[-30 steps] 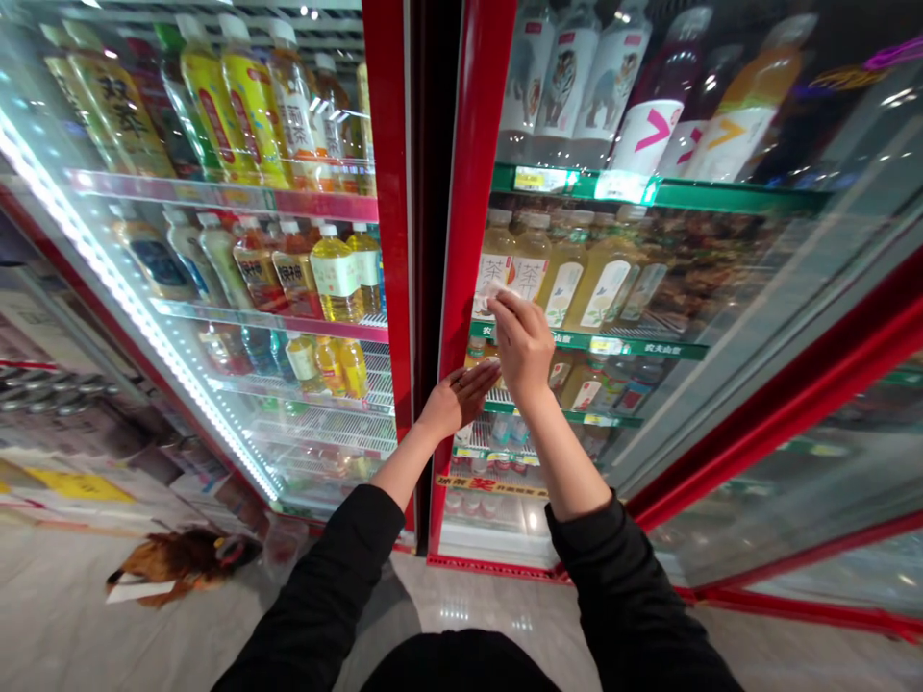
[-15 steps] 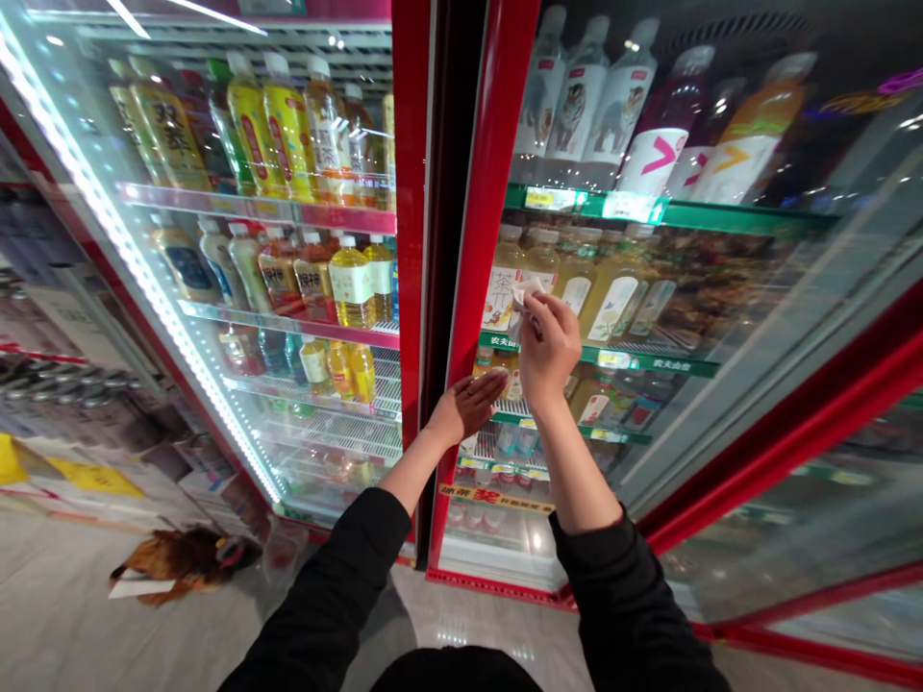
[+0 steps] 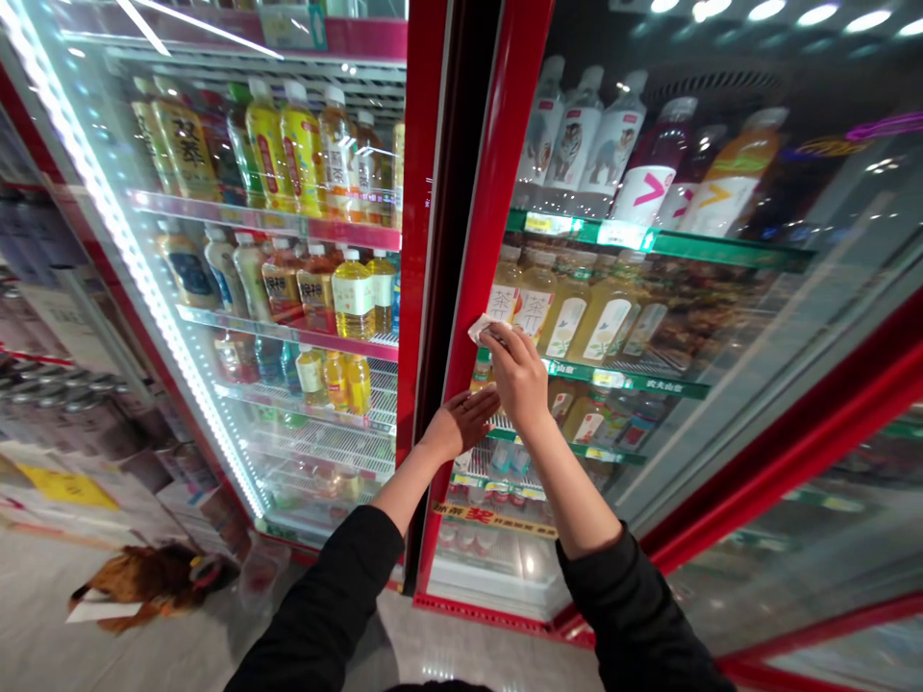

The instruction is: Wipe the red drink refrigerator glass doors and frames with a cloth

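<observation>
A crumpled white tissue (image 3: 485, 328) is pinched in the fingers of my right hand (image 3: 520, 375), against the glass near the red door frame (image 3: 485, 231) of the right-hand cooler. My left hand (image 3: 462, 421) lies flat with its fingers stretched out, lower and to the left, by the edge of the same door. Behind the glass, tea bottles with white labels (image 3: 535, 300) stand close to the tissue. Part of the tissue is hidden by my fingers.
At left, a lit cooler (image 3: 288, 336) holds several rows of drink bottles. Red-framed glass (image 3: 779, 413) slants across the right side. A brown dog (image 3: 134, 581) lies on the grey floor (image 3: 43, 663) at lower left, near packed store shelves (image 3: 93, 404).
My right hand has moved left and down with the tissue, toward the red frame. My left hand has shifted slightly down. The whole view has tilted a little.
</observation>
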A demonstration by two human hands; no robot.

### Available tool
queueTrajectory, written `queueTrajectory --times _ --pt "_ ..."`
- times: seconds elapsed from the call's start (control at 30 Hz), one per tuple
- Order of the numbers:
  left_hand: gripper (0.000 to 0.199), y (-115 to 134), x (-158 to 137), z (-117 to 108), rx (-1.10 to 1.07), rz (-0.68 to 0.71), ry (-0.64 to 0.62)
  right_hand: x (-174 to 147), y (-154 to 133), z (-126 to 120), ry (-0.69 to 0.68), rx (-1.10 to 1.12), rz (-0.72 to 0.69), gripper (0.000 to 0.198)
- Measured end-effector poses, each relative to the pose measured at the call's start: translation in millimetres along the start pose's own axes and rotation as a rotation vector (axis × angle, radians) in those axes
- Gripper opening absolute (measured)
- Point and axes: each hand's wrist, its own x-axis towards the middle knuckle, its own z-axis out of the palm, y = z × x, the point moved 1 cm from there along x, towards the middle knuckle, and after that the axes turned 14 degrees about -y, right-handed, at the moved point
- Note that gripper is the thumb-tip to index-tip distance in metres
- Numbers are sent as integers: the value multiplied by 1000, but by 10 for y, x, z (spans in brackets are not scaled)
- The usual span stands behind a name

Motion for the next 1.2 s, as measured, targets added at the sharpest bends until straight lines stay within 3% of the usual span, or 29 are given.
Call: queueTrajectory --times 0.13,0.23,0.43,0.6,0.73,0.8,0.87,0.97,1.1,1.2 --pt "28 -16 33 53 -12 13 37 226 -95 82 114 46 108 45" --pt "22 -37 58 75 -28 26 77 230 -181 149 7 82 55 49" --pt "21 -19 -56 -39 -69 34 203 -146 -96 81 -174 231 -15 50" --pt "32 52 -184 -199 -69 -143 440 -294 6 22 -170 429 58 55" --pt "64 25 4 -447 -94 -274 628 -293 -43 39 -103 550 128 53" --pt "76 -22 155 -579 -123 -262 626 -285 -78 50 -84 628 186 60" --pt "76 -74 279 -676 -152 -234 599 -284 -107 59 -86 722 250 74" --pt "62 -138 369 -743 -160 -206 620 -315 -127 56 -98 803 279 86" --pt "42 -225 336 -725 -100 -158 660 -435 -69 -13 -59 629 202 69" --pt "44 -311 238 -644 -54 -147 650 -571 36 -49 -23 334 122 57"
